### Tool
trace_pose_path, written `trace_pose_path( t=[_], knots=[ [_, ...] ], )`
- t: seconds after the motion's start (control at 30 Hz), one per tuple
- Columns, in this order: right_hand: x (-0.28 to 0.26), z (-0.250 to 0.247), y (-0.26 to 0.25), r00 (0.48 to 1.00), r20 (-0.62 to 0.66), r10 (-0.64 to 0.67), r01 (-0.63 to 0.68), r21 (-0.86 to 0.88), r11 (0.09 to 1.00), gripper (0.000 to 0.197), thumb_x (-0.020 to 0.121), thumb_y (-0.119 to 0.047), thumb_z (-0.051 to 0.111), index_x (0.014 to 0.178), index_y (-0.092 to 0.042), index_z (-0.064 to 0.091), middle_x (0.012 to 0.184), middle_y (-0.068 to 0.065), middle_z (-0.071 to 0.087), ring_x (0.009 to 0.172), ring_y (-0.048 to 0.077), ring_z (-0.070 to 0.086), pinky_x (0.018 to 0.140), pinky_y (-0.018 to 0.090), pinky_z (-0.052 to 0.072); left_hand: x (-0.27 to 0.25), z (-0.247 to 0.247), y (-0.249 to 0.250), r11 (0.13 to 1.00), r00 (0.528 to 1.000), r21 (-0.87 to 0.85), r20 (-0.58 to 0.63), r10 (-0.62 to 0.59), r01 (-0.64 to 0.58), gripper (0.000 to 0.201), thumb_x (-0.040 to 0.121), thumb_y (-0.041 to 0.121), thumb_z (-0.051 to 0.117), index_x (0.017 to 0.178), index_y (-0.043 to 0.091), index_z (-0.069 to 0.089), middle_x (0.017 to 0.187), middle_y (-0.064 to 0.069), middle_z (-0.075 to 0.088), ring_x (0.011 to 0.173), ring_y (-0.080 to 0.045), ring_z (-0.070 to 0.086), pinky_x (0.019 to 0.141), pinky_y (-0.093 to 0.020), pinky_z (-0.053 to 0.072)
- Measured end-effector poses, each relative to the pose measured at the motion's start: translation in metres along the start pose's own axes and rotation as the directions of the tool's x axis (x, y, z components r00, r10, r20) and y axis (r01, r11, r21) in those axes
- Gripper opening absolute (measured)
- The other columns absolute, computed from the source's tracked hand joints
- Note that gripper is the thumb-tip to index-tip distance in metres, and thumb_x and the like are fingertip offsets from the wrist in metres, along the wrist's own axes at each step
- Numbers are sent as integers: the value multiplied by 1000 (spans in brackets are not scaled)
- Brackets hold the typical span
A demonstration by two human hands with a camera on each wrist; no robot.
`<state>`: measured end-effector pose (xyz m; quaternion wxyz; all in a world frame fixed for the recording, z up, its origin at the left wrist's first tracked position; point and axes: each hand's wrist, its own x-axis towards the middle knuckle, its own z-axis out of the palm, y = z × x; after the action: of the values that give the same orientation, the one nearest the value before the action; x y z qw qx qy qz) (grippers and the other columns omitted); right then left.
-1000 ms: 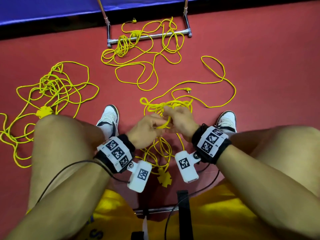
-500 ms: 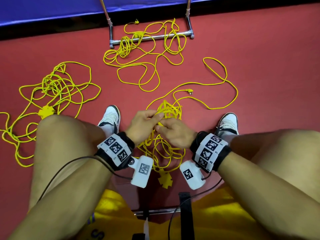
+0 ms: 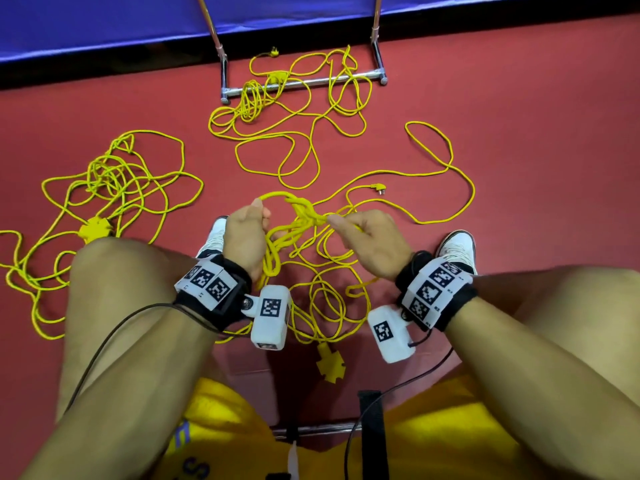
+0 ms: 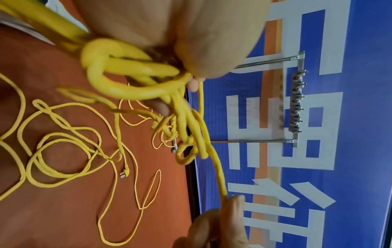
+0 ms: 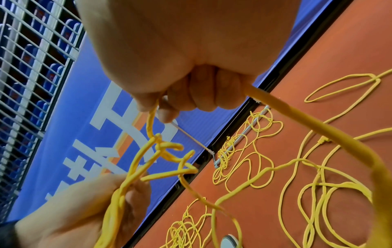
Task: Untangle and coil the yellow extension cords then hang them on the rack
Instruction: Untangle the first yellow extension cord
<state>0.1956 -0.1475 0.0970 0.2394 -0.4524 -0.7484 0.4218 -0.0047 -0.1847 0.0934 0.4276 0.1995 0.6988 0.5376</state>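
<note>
A tangled yellow extension cord (image 3: 304,216) is stretched between both hands above the red floor, with a knot (image 4: 191,144) (image 5: 163,147) midway. My left hand (image 3: 247,230) grips a bunch of its loops (image 4: 131,73). To the right, my right hand (image 3: 360,233) pinches a single strand (image 5: 151,120) leading out of the knot. The cord's plug (image 3: 379,188) lies just beyond the hands and its yellow socket block (image 3: 330,367) lies between my legs. The metal rack (image 3: 301,83) stands at the far wall; its peg bar (image 4: 297,102) shows in the left wrist view.
A second yellow cord (image 3: 104,188) with a socket block (image 3: 93,230) sprawls on the floor at the left. A third cord (image 3: 291,126) is draped over the rack's base bar. A blue banner wall (image 3: 104,22) closes the far side. My knees and shoes flank the cord.
My hands have moved apart and risen, the left going left and the right going right. The bunch between them has been pulled open into a stretched knot.
</note>
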Motion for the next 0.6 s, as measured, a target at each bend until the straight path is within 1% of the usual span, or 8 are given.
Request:
trace_pose_path(
  t=[0.1, 0.23, 0.33, 0.37, 0.43, 0.5, 0.53, 0.6],
  knots=[
    [5, -5, 13, 994, -105, 2, -6, -45, 999, 57, 92, -59, 43, 66, -13, 65, 52, -7, 57, 59, 13, 56, 64, 34, 43, 6, -5, -1, 1000, 999, -3, -23, 24, -24, 36, 108, 26, 40, 75, 15, 52, 64, 0, 38, 38, -9, 54, 39, -20, 46],
    [10, -17, 28, 977, -214, 25, -46, -91, 995, 49, 94, -51, 50, 71, -11, 65, 54, 1, 51, 63, 25, 54, 62, 36, 42, 11, -12, -3, 999, 997, -3, -57, 48, -49, 36, 107, 27, 43, 75, 14, 56, 65, 0, 42, 53, -22, 59, 45, -27, 52],
    [7, -18, 31, 974, -217, 59, -81, -94, 992, 45, 98, -45, 52, 74, -10, 66, 62, 9, 59, 67, 26, 57, 68, 40, 45, 10, -14, 2, 997, 995, -44, -74, 63, -66, 37, 108, 25, 41, 76, 11, 54, 67, -2, 41, 42, -9, 56, 65, -42, 56],
    [7, -15, 32, 977, -196, 79, -97, -80, 992, 44, 98, -44, 53, 72, -11, 65, 61, 9, 59, 66, 26, 57, 69, 40, 46, 9, -14, 3, 996, 994, -31, -67, 84, -86, 36, 108, 25, 40, 77, 12, 53, 68, -2, 41, 41, -7, 56, 66, -41, 56],
    [6, -10, 32, 982, -102, 157, -156, 20, 988, 41, 93, -45, 57, 66, -15, 65, 57, 5, 62, 63, 24, 61, 70, 43, 50, 5, -13, 3, 990, 991, 29, -14, 137, -136, 34, 108, 25, 38, 80, 14, 52, 69, -1, 43, 44, -11, 58, 54, -31, 53],
    [6, -4, 28, 978, 31, 205, -207, 195, 959, 39, 79, -50, 62, 66, -14, 65, 60, 8, 67, 61, 30, 61, 70, 51, 53, -2, -9, 1, 977, 979, 77, 69, 192, -197, 31, 109, 23, 35, 83, 17, 51, 69, 0, 45, 48, -14, 58, 47, -24, 48],
    [6, 0, 24, 974, 96, 204, -222, 263, 939, 36, 72, -51, 63, 67, -15, 64, 63, 11, 68, 60, 31, 58, 66, 52, 50, -4, -6, -2, 970, 971, 96, 113, 213, -224, 30, 109, 22, 35, 84, 18, 51, 68, 0, 47, 49, -14, 58, 48, -25, 46],
    [3, 10, 15, 961, 189, 201, -257, 350, 901, 28, 65, -48, 68, 69, -22, 58, 70, 24, 67, 62, 28, 51, 58, 47, 40, -6, 0, -8, 957, 949, 127, 218, 229, -260, 27, 108, 24, 37, 86, 22, 52, 68, 2, 50, 53, -16, 60, 52, -28, 43]
  ],
)
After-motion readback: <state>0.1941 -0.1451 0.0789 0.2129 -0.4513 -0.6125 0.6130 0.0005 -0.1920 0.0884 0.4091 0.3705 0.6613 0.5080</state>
